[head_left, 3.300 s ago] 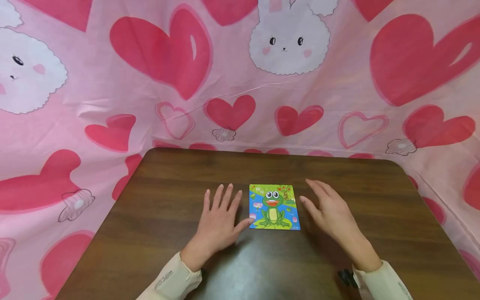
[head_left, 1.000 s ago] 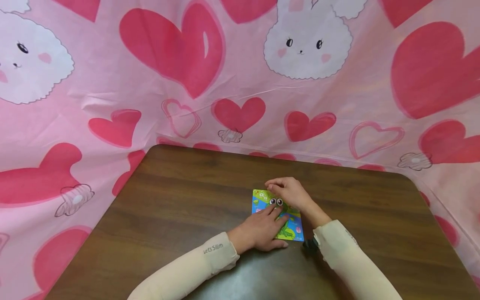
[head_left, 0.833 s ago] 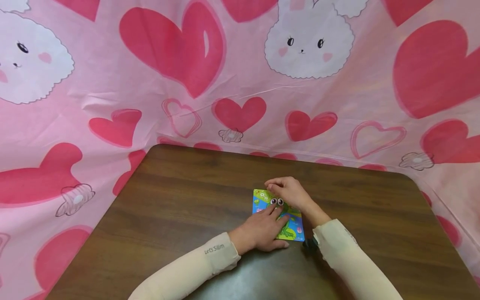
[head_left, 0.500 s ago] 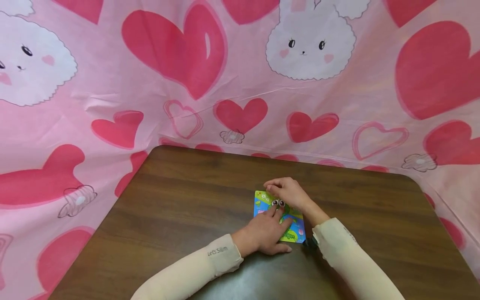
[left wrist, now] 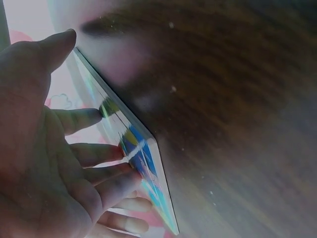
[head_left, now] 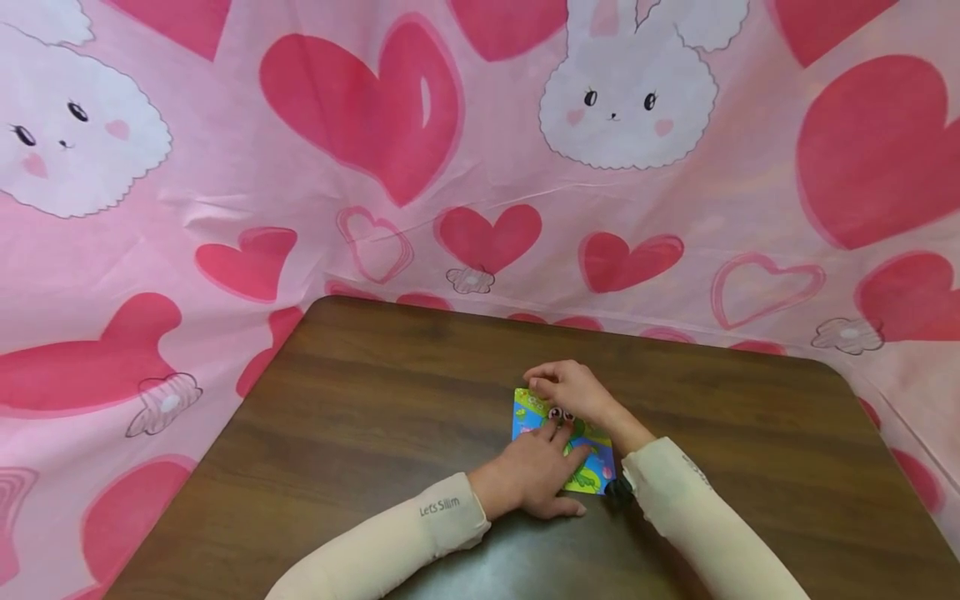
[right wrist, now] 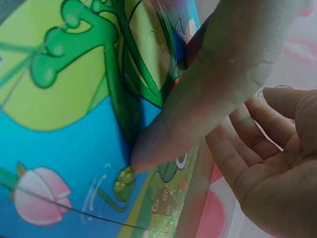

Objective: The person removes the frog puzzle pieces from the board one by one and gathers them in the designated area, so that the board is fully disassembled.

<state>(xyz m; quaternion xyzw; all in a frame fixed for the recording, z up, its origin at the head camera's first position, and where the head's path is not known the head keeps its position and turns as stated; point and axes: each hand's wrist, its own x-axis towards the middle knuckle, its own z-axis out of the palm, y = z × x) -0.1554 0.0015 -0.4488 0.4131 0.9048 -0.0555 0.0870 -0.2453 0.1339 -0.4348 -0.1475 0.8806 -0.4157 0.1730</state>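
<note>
A square frog picture puzzle (head_left: pixel 526 413) lies flat on the brown table, partly covered by both hands. Thin straight seams cross its glossy face in the right wrist view. My left hand (head_left: pixel 531 473) rests over the puzzle's near half with its fingers spread, fingertips on the frog and thumb off the near edge. In the left wrist view the puzzle (left wrist: pixel 148 161) shows its thick pale side. My right hand (head_left: pixel 576 393) is at the far edge, fingers loosely bent. The right wrist view shows this hand (right wrist: pixel 270 158) beyond the edge, with a left finger (right wrist: pixel 198 106) in front.
The dark wooden table (head_left: pixel 375 375) has rounded far corners. Behind it and to both sides hangs a pink cloth (head_left: pixel 487 179) with hearts and rabbits. A small black object (head_left: pixel 619 492) sits under the right cuff, close to the puzzle's near right corner.
Some three seconds ago both hands were at the puzzle's sides; they have since come in over it. Over the last second they stay nearly still while the head view shifts slightly.
</note>
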